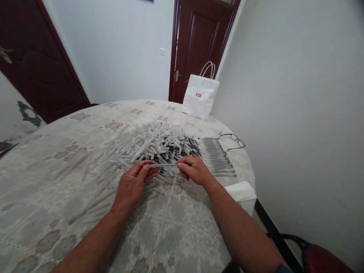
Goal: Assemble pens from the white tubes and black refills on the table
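Observation:
A thin, pale grey pen barrel (163, 165) is stretched level between my two hands. My left hand (135, 177) pinches its left end between thumb and fingers. The right end is closed in the fingertips of my right hand (193, 170). Just beyond them spreads a heap of whitish translucent pen tubes (125, 151) and short white caps (167, 138). Dark thin pieces like pen refills (192, 146) lie among the caps. To the right of my right hand, similar pens (217, 157) lie side by side in a neat row.
The round table has a patterned cloth (159, 235). A white paper bag (200, 96) stands at its far edge. Glasses (236, 141) lie beyond the row of pens. White folded material (241, 191) rests at the right edge, near my right forearm. A wall (307, 113) rises on the right.

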### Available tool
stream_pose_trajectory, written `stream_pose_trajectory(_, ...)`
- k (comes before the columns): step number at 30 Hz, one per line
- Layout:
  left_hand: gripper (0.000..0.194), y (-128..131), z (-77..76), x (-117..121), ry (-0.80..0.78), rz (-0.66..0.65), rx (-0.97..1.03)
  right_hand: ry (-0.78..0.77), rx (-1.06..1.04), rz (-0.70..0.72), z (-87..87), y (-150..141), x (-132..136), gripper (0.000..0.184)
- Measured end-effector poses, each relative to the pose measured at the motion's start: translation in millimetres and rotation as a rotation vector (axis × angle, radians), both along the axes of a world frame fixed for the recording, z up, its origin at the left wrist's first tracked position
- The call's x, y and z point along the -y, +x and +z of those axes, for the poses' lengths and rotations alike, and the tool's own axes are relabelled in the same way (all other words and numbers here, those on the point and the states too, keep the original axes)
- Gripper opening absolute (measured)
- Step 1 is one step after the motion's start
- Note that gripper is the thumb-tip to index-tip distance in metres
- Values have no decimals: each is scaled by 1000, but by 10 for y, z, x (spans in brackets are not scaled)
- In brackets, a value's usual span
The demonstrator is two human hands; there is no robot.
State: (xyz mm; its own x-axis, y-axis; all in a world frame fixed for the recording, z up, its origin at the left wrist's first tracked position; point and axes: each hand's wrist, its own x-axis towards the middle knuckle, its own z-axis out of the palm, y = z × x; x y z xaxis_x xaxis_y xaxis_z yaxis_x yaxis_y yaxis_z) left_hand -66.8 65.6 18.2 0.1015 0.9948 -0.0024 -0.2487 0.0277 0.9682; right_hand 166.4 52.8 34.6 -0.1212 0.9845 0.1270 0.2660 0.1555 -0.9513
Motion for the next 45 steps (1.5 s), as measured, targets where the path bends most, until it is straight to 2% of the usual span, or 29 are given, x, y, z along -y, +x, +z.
stream_pose_trajectory(4, 34, 6, 36, 17, -27, 8, -15, -152, -130, 25, 16, 17, -26, 32)
stream_pose_trajectory(9, 33, 40, 3, 13, -29, 1, -33, -288, -253, 45, -3, 50, -54, 36)
stream_pose_trajectory(13, 34, 73, -17, 13, -29, 17, -27, -300, -167, 44, 20, 38, -32, 34)
stream_pose_trajectory(15, 35, 81, -18, 13, -18, 46, -34, -183, -1, 38, 50, 15, -1, 31)
stream_pose_trajectory(19, 38, 69, -8, 15, 14, 48, -90, 314, 396, 25, 102, -45, 66, 17)
stream_pose_trajectory(21, 40, 58, 0, 24, 37, 22, -121, 484, 550, 56, 116, -86, 87, 16)
stream_pose_trajectory(24, 43, 52, 2, 55, 91, -35, -185, 550, 761, 102, 164, -154, 122, 17)
stream_pose_trajectory(27, 48, 69, -34, 113, 180, -79, -249, 500, 922, 116, 283, -128, 196, 11)
stream_pose_trajectory(30, 51, 100, -121, 191, 325, -57, -348, 435, 956, 54, 447, 155, 255, 11)
stream_pose_trajectory(32, 41, 123, -188, 240, 491, -52, -499, 415, 975, -76, 543, 501, 212, 12)
stream_pose_trajectory(35, 20, 166, -256, 291, 799, -178, -712, 380, 1137, -289, 599, 1102, -31, 15)
stream_pose_trajectory(37, 16, 198, -274, 307, 927, -269, -795, 310, 1258, -415, 562, 1433, -268, 20)
stream_pose_trajectory(39, 17, 226, -284, 312, 984, -301, -849, 234, 1380, -458, 478, 1652, -500, 24)
stream_pose_trajectory(41, 17, 245, -298, 315, 1021, -300, -897, 139, 1485, -449, 372, 1767, -693, 27)
stream_pose_trajectory(45, 17, 261, -336, 322, 1091, -287, -973, 93, 1533, -428, 179, 1827, -971, 31)
